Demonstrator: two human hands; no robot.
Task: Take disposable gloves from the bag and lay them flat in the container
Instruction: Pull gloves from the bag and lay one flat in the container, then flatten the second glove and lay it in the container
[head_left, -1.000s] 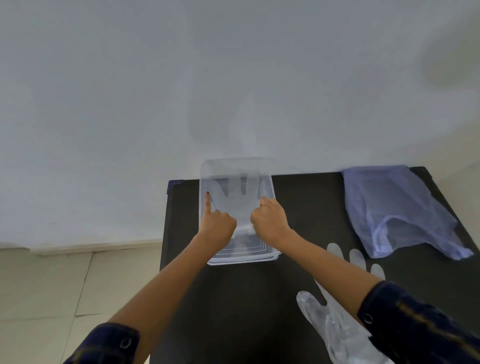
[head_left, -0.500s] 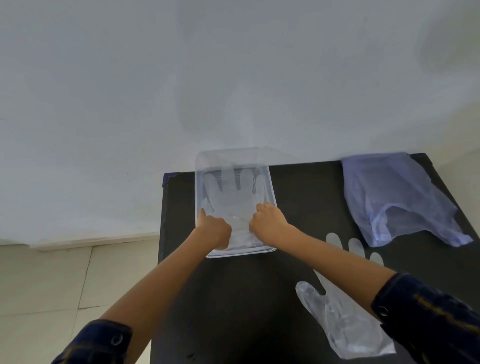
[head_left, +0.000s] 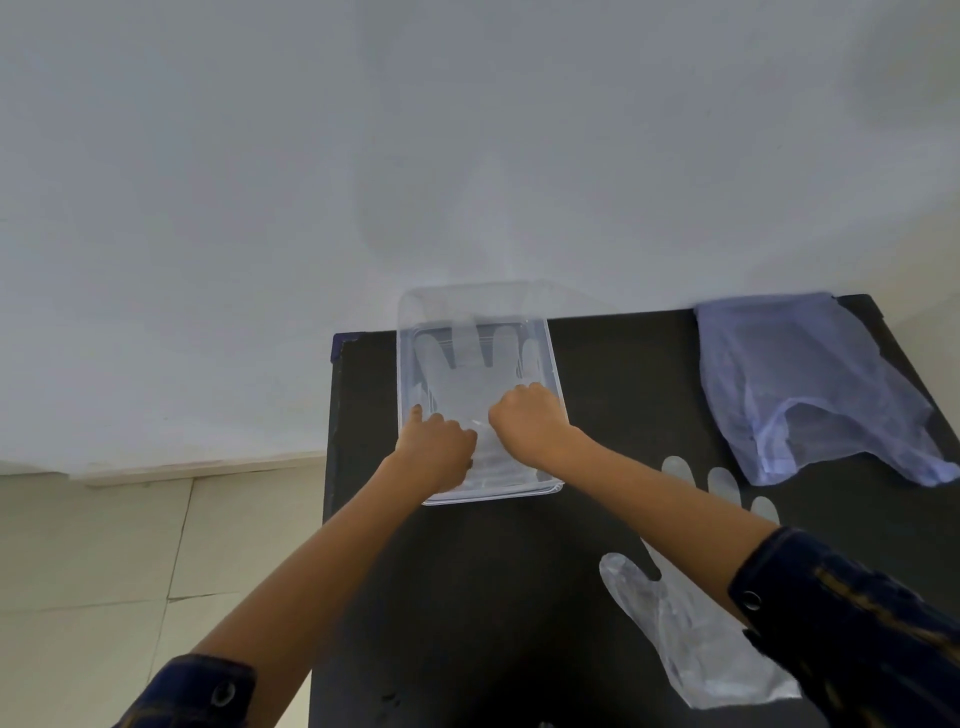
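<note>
Your left hand (head_left: 435, 451) has its fingers curled narrow, knuckles down on the glove (head_left: 470, 382) lying flat inside the clear container (head_left: 555, 358); your right hand (head_left: 525, 421) is curled the same way just beside it at 3 o'clock. Whether either hand pinches the plastic, you cannot tell. The container sits at the table's (head_left: 519, 597) far left edge. A second glove (head_left: 691, 623) lies at 5 o'clock from it, partly under your right forearm, and the bag (head_left: 795, 384) rests at 3 o'clock.
</note>
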